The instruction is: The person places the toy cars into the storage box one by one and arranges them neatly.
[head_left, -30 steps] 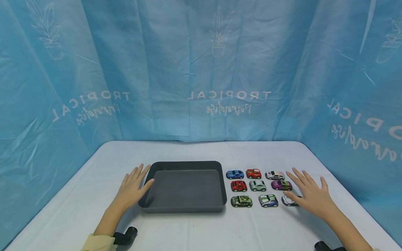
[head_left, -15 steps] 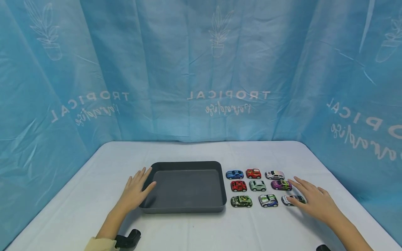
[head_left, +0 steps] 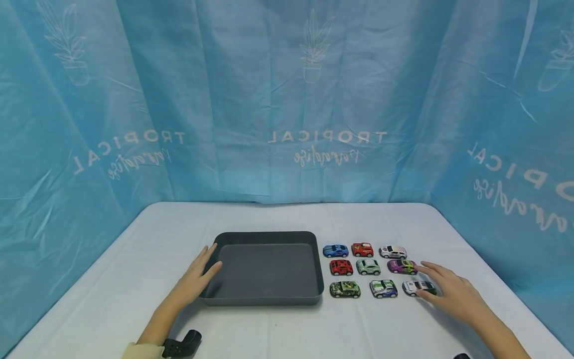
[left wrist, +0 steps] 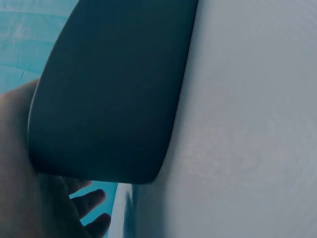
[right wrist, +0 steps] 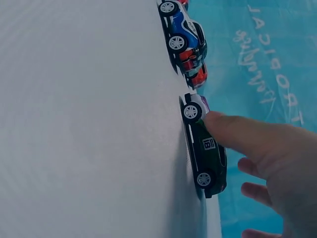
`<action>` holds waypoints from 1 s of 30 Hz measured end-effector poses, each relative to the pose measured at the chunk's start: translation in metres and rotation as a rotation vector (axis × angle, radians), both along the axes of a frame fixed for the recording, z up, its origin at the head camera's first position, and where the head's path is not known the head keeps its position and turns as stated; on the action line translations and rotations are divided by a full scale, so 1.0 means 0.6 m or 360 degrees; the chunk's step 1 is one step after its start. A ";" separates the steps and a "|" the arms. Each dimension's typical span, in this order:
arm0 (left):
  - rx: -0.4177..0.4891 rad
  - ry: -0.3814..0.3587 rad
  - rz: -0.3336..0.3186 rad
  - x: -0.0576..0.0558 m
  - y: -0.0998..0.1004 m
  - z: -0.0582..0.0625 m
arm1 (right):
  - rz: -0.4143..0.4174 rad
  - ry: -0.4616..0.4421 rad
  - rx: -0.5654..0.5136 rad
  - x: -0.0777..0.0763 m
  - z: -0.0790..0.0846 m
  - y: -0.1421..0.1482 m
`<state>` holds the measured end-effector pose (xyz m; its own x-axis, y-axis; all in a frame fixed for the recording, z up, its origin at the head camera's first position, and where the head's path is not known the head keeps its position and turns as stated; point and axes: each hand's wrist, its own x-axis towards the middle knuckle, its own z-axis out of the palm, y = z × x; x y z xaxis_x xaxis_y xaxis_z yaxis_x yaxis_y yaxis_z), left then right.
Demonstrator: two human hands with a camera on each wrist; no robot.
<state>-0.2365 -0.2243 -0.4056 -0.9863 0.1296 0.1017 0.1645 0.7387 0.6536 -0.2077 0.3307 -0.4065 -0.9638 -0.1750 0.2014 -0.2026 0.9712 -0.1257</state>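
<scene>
A dark grey rectangular tray lies on the white table. At its left side is my left hand, fingers extended along the outside and thumb reaching over the rim. The left wrist view shows the tray's corner up close, with the hand behind it. To the right, my right hand hovers over a white and black toy car. Its thumb is by that car, and its fingers reach out beside a purple and green toy car. Whether the thumb touches cannot be told.
More toy cars stand in rows between tray and right hand: a blue one, a camouflage-green one, a pale green one and several others. A blue printed curtain surrounds the table at back and sides.
My right hand has lowered toward the white and black car, its spread fingers drawing closer together. The left hand has shifted slightly right and nearer, against the tray's left side.
</scene>
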 end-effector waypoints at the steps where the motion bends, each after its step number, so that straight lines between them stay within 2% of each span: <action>1: 0.0035 -0.0017 -0.0007 0.000 0.000 0.000 | 0.0001 -0.0011 -0.0014 -0.001 -0.002 0.003; 6: 0.0196 -0.0090 -0.0039 0.003 -0.002 -0.005 | 0.0027 -0.0053 -0.0097 -0.002 -0.011 0.012; 12: 0.0310 -0.0120 -0.0047 0.000 -0.003 -0.013 | 0.0085 -0.0010 -0.0164 -0.004 -0.021 0.015; 16: 0.0354 -0.0132 -0.0064 -0.002 -0.004 -0.017 | 0.0103 -0.0051 -0.0230 -0.004 -0.026 0.016; 22: 0.0407 -0.0180 -0.0072 -0.001 -0.004 -0.018 | 0.0062 -0.0133 -0.0322 -0.002 -0.033 0.015; 30: 0.0479 -0.0228 -0.0085 0.002 -0.005 -0.020 | 0.0039 -0.0175 -0.0349 -0.005 -0.034 0.013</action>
